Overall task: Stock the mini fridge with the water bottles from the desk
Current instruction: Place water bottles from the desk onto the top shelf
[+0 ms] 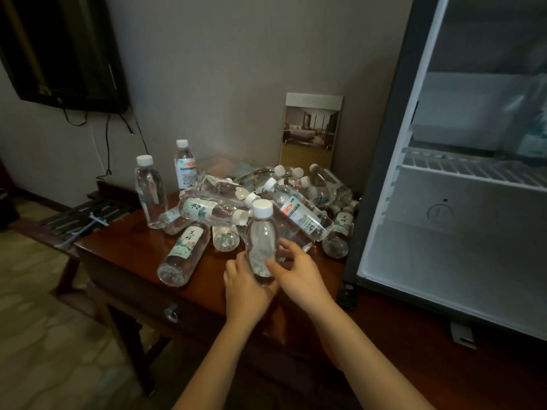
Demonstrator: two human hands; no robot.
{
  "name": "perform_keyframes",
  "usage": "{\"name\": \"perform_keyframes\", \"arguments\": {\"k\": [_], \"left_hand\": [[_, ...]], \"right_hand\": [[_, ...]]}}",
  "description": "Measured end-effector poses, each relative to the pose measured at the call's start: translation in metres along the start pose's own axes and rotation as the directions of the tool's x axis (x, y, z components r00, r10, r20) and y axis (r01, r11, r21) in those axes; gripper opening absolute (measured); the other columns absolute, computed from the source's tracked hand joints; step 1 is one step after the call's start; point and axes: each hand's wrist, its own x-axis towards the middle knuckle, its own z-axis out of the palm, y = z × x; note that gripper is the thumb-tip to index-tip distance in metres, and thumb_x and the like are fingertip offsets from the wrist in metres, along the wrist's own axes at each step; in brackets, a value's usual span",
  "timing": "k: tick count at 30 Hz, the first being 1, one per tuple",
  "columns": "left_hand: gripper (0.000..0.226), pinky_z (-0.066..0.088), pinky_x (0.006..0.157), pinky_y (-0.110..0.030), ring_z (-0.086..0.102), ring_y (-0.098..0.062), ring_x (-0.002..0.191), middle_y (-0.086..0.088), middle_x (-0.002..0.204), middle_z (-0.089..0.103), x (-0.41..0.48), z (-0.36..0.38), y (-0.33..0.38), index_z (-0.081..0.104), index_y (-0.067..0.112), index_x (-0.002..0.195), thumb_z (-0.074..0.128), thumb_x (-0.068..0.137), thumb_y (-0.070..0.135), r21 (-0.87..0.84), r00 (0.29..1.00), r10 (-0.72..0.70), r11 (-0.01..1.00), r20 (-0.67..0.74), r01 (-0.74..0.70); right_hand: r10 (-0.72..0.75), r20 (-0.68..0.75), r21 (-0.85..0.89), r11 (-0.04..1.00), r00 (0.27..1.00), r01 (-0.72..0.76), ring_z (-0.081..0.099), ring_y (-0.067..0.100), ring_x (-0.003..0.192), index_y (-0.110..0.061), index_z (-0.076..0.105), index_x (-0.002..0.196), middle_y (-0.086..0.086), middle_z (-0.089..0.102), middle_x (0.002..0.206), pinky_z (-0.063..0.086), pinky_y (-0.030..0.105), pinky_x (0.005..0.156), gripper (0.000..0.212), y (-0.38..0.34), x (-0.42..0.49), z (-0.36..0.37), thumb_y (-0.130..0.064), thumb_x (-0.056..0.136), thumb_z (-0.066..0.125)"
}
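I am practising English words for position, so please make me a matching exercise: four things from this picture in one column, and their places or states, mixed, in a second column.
Things:
1. nearest bottle
2. floral-label bottle
3. framed photo
4. wire shelf

Places or states:
a. inside the mini fridge
b. lying on its side on the desk
c. gripped upright by the left hand and right hand
d. standing against the wall

Pairs: 1-c, 2-b, 3-d, 4-a

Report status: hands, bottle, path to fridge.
Left hand and right hand both grip one upright bottle. Fridge open at right. Bottle pile behind; nothing seen blocking the way.
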Motion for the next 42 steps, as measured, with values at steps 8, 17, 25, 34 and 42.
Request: {"name": "perform_keyframes", "arguments": {"k": [8, 17, 25, 34, 42], "left_hand": [[0.077, 0.04, 0.084, -0.02, 0.047, -0.01, 0.104, 0.01, 0.115, 0.042, -0.014, 0.013, 0.003, 0.035, 0.025, 0.136, 0.075, 0.071, 0.033, -0.203, 0.965, 0.156, 0.973, 0.211, -0.113], [0.067, 0.053, 0.085, -0.045, 0.065, -0.01, 0.095, 0.005, 0.107, 0.065, -0.003, 0.02, 0.014, 0.041, 0.027, 0.108, 0.085, 0.058, 0.028, -0.417, 0.897, 0.108, 0.905, 0.428, 0.09], [0.064, 0.055, 0.078, -0.039, 0.063, -0.003, 0.088, 0.013, 0.098, 0.067, -0.008, 0.017, 0.027, 0.053, 0.035, 0.111, 0.077, 0.051, 0.04, -0.286, 0.907, 0.139, 0.958, 0.397, -0.022], [0.05, 0.052, 0.071, -0.02, 0.061, 0.012, 0.081, 0.034, 0.091, 0.063, -0.038, 0.018, 0.047, 0.05, 0.064, 0.093, 0.075, 0.05, 0.055, -0.325, 0.924, 0.207, 0.941, 0.323, -0.097], [0.052, 0.054, 0.068, -0.026, 0.062, 0.006, 0.078, 0.019, 0.085, 0.067, -0.051, 0.03, 0.102, 0.062, 0.04, 0.098, 0.067, 0.054, 0.067, -0.408, 0.914, 0.318, 0.891, 0.251, -0.198]], "right_hand": [[0.041, -0.034, 0.186, 0.982, 0.999, -0.034, 0.058, -0.003, 0.101, -0.026, 0.045, 0.129, -0.014, 0.06, 0.113, 0.047, 0.021, 0.09, 0.053, 0.015, -0.007, -0.03, -0.029, 0.082, 0.069], [0.01, 0.046, 0.262, 0.965, 0.999, -0.022, 0.062, -0.001, 0.101, -0.036, 0.052, 0.112, -0.014, 0.066, 0.107, 0.049, 0.012, 0.079, 0.031, 0.028, -0.021, -0.051, -0.019, 0.088, 0.062], [0.023, 0.063, 0.117, 0.993, 0.998, -0.03, 0.056, 0.011, 0.115, -0.021, 0.033, 0.139, -0.002, 0.059, 0.125, 0.046, 0.036, 0.101, 0.074, 0.03, -0.029, -0.053, -0.009, 0.077, 0.072], [-0.006, 0.056, 0.122, 0.993, 0.998, -0.001, 0.06, 0.001, 0.105, -0.029, 0.041, 0.127, -0.01, 0.061, 0.117, 0.051, 0.022, 0.089, 0.047, 0.025, -0.052, -0.083, -0.022, 0.086, 0.064], [-0.014, -0.086, 0.253, 0.967, 0.996, 0.035, 0.068, 0.005, 0.092, -0.034, 0.045, 0.116, -0.003, 0.068, 0.106, 0.053, 0.016, 0.07, 0.039, 0.008, -0.07, -0.132, -0.043, 0.081, 0.059]]}}
